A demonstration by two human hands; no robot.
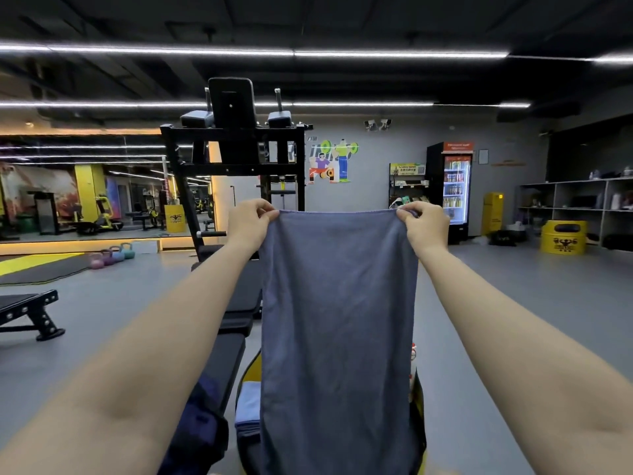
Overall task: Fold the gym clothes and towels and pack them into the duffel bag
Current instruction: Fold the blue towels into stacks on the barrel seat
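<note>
Far left: mirror wall (pixel 85 186), kettlebells (pixel 111 257) in a row on the floor, black mat (pixel 41 270) beside them. Near left: end of a second bench (pixel 27 310), apart from the rest.

Centre left: tall black rack (pixel 236 145) beyond the hands. Long black table (pixel 233 337) running near to far under the left arm; dark blue cloth (pixel 202 419) bunched on its near end.

Left hand (pixel 248 224) raised at arm's length, fingers curled, pinching the top left corner of the towel (pixel 337 320). Towel grey-blue, held up in the air, top edge stretched level between both hands, rest hanging straight down near the middle of view, lower end out of frame.

Below, just right of the table: duffel bag (pixel 251 368), black with yellow trim, mostly hidden behind the towel. Folded light blue cloth (pixel 247 406) stacked inside at its left side.

Right hand (pixel 424 222) at the same height, fingers curled, pinching the top right corner.

Far right: wall mural (pixel 334 161), lit drinks fridge (pixel 454 190), yellow bin (pixel 563 236) on the floor, open shelves (pixel 579 207) along the wall.
</note>
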